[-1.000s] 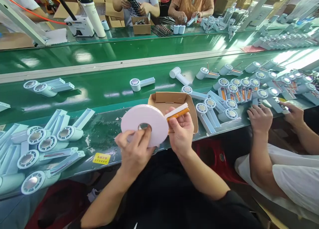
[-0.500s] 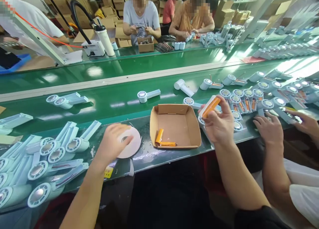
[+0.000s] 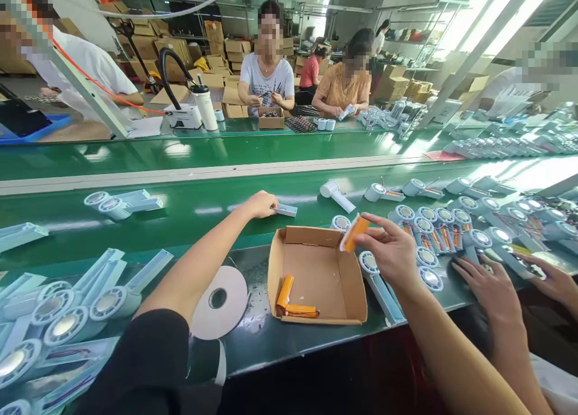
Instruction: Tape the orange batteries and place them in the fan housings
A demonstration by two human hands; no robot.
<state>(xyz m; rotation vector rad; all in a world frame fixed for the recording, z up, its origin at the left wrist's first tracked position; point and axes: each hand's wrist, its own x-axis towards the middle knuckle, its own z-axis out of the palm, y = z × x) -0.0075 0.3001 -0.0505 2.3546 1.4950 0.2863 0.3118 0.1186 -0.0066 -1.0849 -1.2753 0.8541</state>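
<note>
Currently, head view: right hand (image 3: 392, 249) pinches an orange cylinder with a white side strip (image 3: 358, 230) over the right edge of a shallow brown cardboard box (image 3: 311, 238); fingertip hold probably spares the strip. Left hand (image 3: 259, 204) covers one end of a pale-blue plastic unit (image 3: 288, 211) on the green belt (image 3: 189, 205), beyond the box's far edge; fingers hidden, cannot tell whether they grip. Flat white tape roll (image 3: 233, 303) lies left of the box, presumably for easy reach.

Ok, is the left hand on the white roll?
No, the left hand is at a pale blue part on the green belt, apart from the white roll lying on the bench.
</note>
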